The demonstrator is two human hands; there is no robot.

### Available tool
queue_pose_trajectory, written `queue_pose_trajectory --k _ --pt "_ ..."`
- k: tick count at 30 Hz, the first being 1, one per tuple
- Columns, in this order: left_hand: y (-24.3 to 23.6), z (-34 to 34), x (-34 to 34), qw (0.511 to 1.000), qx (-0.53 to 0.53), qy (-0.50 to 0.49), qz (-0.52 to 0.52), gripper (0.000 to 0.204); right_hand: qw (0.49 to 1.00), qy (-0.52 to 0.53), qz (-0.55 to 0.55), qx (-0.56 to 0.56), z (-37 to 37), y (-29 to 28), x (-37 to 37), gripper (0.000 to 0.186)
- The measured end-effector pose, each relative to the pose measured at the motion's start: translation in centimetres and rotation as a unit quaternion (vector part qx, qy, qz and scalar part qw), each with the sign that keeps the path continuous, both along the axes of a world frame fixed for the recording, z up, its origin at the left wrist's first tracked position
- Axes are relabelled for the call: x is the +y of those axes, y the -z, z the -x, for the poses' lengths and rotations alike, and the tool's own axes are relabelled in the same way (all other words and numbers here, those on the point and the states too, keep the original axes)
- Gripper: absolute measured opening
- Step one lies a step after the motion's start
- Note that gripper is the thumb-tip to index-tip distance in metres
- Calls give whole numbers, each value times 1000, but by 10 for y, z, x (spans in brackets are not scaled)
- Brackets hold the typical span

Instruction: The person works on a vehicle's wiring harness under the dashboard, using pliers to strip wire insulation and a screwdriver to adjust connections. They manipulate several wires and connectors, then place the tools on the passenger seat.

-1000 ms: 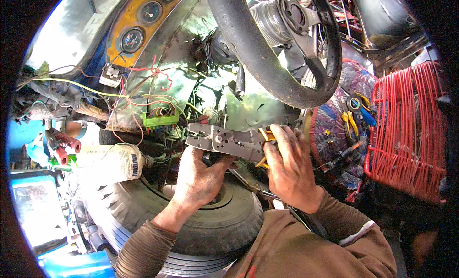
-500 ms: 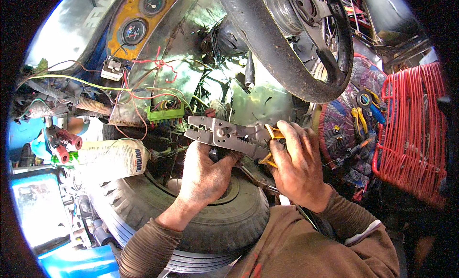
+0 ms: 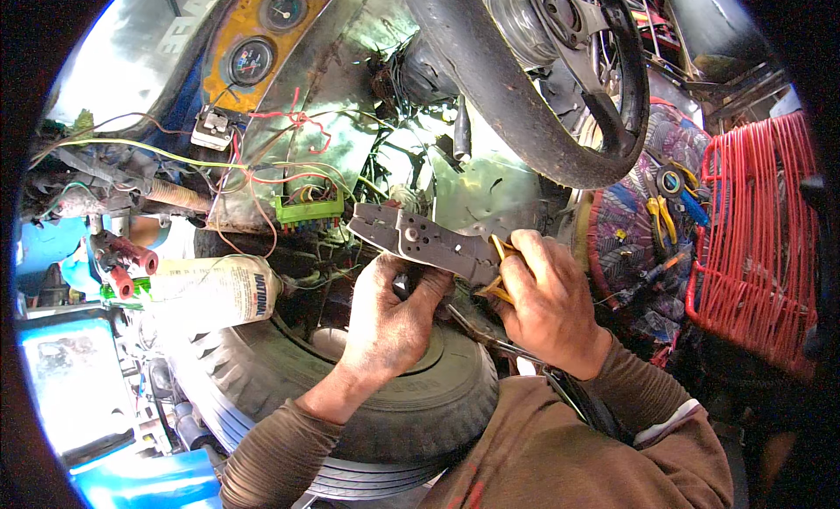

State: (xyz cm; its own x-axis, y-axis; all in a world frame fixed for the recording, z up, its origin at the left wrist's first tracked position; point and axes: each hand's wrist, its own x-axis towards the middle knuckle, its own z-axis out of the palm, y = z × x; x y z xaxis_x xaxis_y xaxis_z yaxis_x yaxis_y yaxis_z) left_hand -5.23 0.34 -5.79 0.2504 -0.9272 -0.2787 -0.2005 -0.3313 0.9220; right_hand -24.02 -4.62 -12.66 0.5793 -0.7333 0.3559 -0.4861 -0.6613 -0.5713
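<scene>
My right hand [image 3: 556, 303] is closed around the yellow handles of a flat grey wire stripper and crimper [image 3: 429, 244]. The tool points left, its jaws nearly together. Just below the jaws, my left hand [image 3: 392, 312] has its thumb and fingers pinched together. A small dark piece shows between them, but its kind cannot be made out. Past the jaw tips is a green fuse box [image 3: 308, 211] with several thin wires running from it. What lies between the jaws is hidden.
A tyre [image 3: 420, 395] lies beneath my hands. The black steering wheel [image 3: 525, 106] hangs over the far side. At left are a white bottle [image 3: 214, 290] and loose wires. A patterned seat [image 3: 643, 238] with yellow-handled pliers [image 3: 660, 218] and a red corded chair back [image 3: 757, 246] stand right.
The jaws of the wire stripper and crimper have come closer together, and my right fingers have drawn in on the handles. My left hand has shifted slightly right along the tool.
</scene>
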Motion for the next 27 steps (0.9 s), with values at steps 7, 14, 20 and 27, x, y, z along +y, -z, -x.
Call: queue_pose_trajectory --k 7,14,20,27 --pt "-4 3 -5 998 -39 36 20 19 932 -93 -322 -137 1 2 -13 21" --pt "-8 2 -2 988 -144 -36 32 19 933 -74 -309 -168 -15 -1 7 19" --pt "-7 0 -2 983 -179 -4 33 21 977 88 -177 -78 4 55 -4 12" --pt "-11 4 -8 991 -84 40 92 16 940 245 -10 239 146 101 -50 37"
